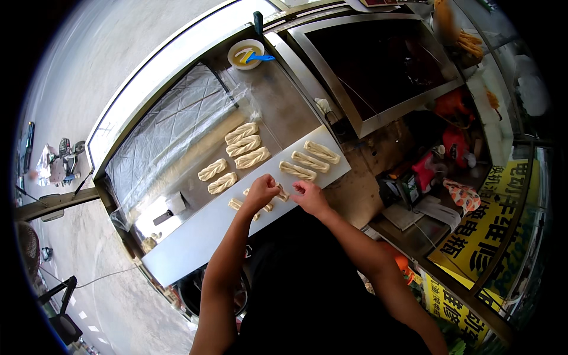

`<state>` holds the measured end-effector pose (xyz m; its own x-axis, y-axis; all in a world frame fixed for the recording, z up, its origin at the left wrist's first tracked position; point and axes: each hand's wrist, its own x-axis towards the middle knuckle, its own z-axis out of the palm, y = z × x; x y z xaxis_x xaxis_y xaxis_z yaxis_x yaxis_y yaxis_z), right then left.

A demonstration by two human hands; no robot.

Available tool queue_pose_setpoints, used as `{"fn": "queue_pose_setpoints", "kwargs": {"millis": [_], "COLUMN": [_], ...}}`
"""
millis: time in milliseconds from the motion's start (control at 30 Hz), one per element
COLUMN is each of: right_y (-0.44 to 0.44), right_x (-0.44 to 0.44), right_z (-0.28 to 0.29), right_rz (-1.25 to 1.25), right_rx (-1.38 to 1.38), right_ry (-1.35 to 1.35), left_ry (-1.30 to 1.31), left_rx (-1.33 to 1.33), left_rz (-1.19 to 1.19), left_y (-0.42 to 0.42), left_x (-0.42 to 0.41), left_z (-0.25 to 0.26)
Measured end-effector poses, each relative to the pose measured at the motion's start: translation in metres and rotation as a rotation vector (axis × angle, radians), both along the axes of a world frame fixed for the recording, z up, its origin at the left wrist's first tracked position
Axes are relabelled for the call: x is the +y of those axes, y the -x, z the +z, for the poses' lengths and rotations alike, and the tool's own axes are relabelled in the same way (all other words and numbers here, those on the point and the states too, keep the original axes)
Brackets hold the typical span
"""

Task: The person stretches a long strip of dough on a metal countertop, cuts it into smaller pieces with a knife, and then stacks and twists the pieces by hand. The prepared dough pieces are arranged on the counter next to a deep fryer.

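Observation:
My left hand (262, 191) is curled in a loose fist over the white cutting board (186, 253). Just right of it, my right hand (311, 197) has its fingers bent, close to a short dough strip (282, 193). Whether either hand pinches dough is too small to tell. More short strips (234, 203) lie under and beside my left hand, partly covered by it. Three longer dough strips (309, 161) rest side by side at the board's right end. Beyond the board, several twisted dough pieces (246, 145) lie on the metal counter (284, 97).
A dough scraper (175, 205) and a small dough lump (149, 244) are at the counter's left. Clear plastic sheeting (177, 111) covers a long dough slab (199, 140). A bowl (245, 55) holds yellow liquid and a blue-handled brush (262, 57). Right stands a steel-rimmed vat of dark liquid (377, 62).

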<state>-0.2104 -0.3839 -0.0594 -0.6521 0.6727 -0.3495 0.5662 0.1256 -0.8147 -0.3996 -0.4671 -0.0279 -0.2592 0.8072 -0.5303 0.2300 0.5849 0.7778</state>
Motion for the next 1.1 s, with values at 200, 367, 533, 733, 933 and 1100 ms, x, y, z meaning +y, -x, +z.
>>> {"fn": "queue_pose_setpoints", "kwargs": {"millis": [200,367,533,733,933,1100], "right_y": [-0.011,-0.015,-0.024,-0.023,-0.025,-0.011], "right_x": [0.009,0.015,0.012,0.017,0.009,0.004], "right_z": [0.024,0.029,0.024,0.047,0.02,0.023], "right_rz": [-0.125,-0.325,-0.511,-0.449,-0.775,-0.775], "right_rx": [0.343,0.377,0.581,0.441,0.164,0.469], "right_ry": [0.79,1.018,1.128,0.857,0.781,1.001], "left_ry": [-0.1,-0.2,-0.124,-0.175,-0.111,-0.34], "left_rx": [-1.039,-0.767,-0.356,-0.658,-0.056,0.094], "left_rz": [0.465,0.345,-0.108,0.297,0.338,-0.179], "left_y": [-0.014,-0.033,-0.035,-0.035,-0.038,-0.064], "left_x": [0.002,0.017,0.021,0.016,0.015,0.02], "left_z": [0.037,0.03,0.026,0.005,0.002,0.067]}}
